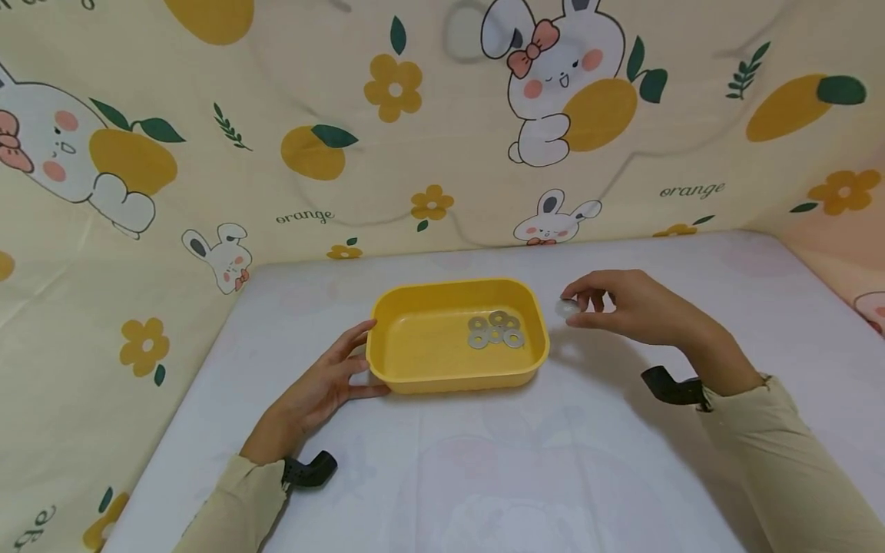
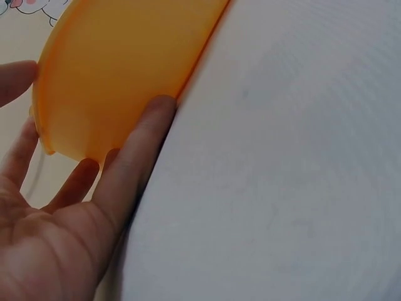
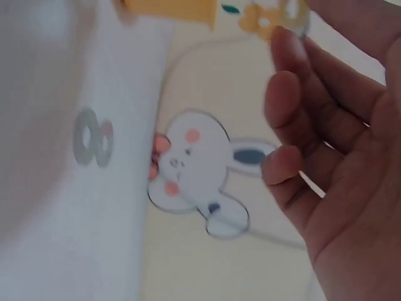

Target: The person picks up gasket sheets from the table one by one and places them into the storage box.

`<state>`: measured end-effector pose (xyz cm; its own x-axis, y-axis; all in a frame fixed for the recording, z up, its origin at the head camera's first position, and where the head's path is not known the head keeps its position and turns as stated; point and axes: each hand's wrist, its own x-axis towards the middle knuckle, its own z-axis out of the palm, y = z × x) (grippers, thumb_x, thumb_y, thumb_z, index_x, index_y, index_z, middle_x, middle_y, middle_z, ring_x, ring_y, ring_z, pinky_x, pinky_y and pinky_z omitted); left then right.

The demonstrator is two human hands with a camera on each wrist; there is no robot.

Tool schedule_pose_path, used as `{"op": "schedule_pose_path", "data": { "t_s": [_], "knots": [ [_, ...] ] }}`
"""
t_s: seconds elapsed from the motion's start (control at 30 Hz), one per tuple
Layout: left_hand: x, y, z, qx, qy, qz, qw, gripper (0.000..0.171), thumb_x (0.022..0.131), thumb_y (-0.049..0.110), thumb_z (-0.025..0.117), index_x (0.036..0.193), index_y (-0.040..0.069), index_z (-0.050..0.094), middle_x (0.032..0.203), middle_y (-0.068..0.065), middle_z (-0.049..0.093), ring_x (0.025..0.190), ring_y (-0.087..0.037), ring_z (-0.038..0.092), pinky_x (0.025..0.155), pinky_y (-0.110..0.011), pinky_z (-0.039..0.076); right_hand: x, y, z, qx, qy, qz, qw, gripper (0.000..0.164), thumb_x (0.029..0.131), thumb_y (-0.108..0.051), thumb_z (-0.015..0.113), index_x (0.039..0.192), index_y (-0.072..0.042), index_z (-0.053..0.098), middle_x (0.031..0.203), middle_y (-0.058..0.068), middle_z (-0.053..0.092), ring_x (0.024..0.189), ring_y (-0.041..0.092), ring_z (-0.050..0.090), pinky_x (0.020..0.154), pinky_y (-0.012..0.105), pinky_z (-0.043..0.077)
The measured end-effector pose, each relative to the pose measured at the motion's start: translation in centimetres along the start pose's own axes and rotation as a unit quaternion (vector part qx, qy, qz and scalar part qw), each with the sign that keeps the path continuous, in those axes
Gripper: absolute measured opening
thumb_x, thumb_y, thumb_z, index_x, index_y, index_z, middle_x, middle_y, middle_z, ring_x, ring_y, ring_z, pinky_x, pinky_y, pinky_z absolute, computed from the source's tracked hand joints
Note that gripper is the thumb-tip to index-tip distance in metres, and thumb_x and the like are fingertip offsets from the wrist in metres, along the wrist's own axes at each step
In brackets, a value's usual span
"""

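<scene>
A yellow plastic box (image 1: 452,382) with rounded corners stands on the table in the head view. Several flat metal washers (image 1: 477,346) lie grouped in its right half. My left hand (image 1: 314,392) touches the box's left end with spread, fairly straight fingers; the left wrist view shows the thumb along the box's side (image 2: 119,75). Just right of the box, my right hand (image 1: 639,307) pinches one washer (image 1: 561,310) between thumb and fingertips, above the table. Two more washers (image 3: 79,141) lie on the table in the right wrist view; in the head view the right hand hides them.
A white cloth (image 1: 470,468) covers the table. Behind it and at the sides hangs a cream curtain (image 1: 470,146) printed with rabbits, flowers and oranges. Each wrist carries a black camera mount, the right one (image 1: 671,386) over a beige sleeve (image 1: 781,461).
</scene>
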<state>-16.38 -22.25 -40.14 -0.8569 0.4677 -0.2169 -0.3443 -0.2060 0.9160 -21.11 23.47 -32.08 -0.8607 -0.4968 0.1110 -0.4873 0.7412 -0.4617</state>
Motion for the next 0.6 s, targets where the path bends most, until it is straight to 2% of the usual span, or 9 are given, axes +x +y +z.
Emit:
{"op": "schedule_pose_path", "data": {
  "t_s": [0.17,0.37,0.47,0.6],
  "knots": [
    [-0.1,0.0,0.0,0.003,-0.001,0.003,1.0,0.07,0.098,0.003,0.054,0.158,0.023,0.023,0.161,-0.005,0.017,0.13,-0.03,0.05,0.102,-0.055,0.052,0.9,-0.7,1.6,0.011,0.0,-0.018,1.0,0.034,0.084,-0.04,0.078,0.113,-0.022,0.07,0.086,-0.009,0.061,0.082,0.01,0.053,0.067,0.022,0.046],
    [-0.1,0.1,0.1,0.009,0.001,0.003,1.0,0.071,0.097,0.003,0.054,0.158,0.024,0.024,0.162,-0.007,0.016,0.13,-0.03,0.051,0.103,-0.055,0.051,2.3,-1.4,3.4,0.031,0.003,-0.037,0.999,0.033,0.083,-0.033,0.081,0.112,-0.021,0.07,0.088,-0.009,0.062,0.085,0.012,0.054,0.068,0.023,0.046],
    [-0.1,0.2,0.1,0.009,0.003,0.002,0.9999,0.071,0.097,0.002,0.053,0.158,0.024,0.024,0.162,-0.007,0.017,0.13,-0.03,0.051,0.103,-0.055,0.051,2.9,-1.9,4.0,0.037,0.004,-0.052,0.998,0.032,0.081,-0.029,0.083,0.109,-0.02,0.071,0.086,-0.009,0.063,0.084,0.013,0.055,0.068,0.024,0.044],
    [-0.1,0.2,0.2,0.012,0.006,-0.001,0.9999,0.071,0.097,0.002,0.053,0.158,0.024,0.023,0.162,-0.007,0.016,0.129,-0.029,0.051,0.103,-0.056,0.051,3.5,-2.7,4.7,0.033,-0.001,-0.062,0.998,0.032,0.08,-0.031,0.083,0.107,-0.019,0.072,0.084,-0.007,0.063,0.082,0.015,0.055,0.08,0.031,0.034]
  ]
}}
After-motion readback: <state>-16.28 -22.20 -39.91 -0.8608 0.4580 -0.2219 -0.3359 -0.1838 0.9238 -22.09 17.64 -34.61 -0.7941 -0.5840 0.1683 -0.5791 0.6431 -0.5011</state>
